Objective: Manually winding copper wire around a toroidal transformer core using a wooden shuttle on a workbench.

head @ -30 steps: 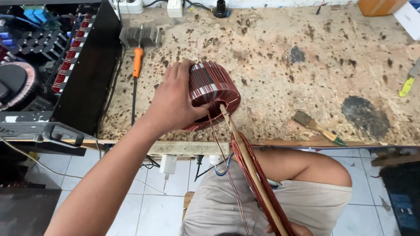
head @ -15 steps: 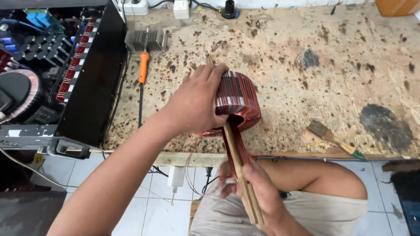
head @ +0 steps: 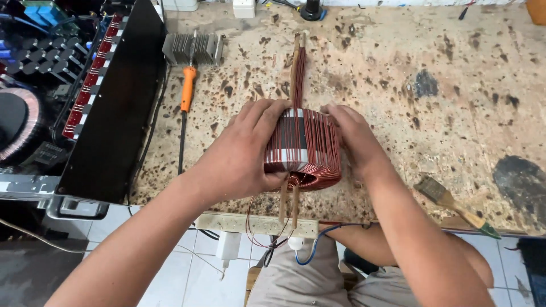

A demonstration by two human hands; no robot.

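A ring-shaped core wound with copper-red wire (head: 307,150) stands on edge on the stained workbench (head: 398,68). My left hand (head: 244,153) grips its left side, fingers over the top. My right hand (head: 352,136) presses against its right side. A long wooden winding stick wrapped in the same wire (head: 296,62) passes through the core's hole, pointing away from me across the bench, with its near ends sticking out below the core. Loose wire strands hang down past the bench's front edge.
An open black amplifier chassis (head: 108,113) with red parts sits at the left. An orange-handled screwdriver (head: 185,108) and a finned metal heatsink (head: 192,48) lie beside it. A paintbrush (head: 449,202) lies at the right near the edge. Plugs and cables hang under the bench.
The winding stick, which pointed down toward my lap, has swung through the core and now points away across the bench. My right hand moved from the stick up to the core's right side.
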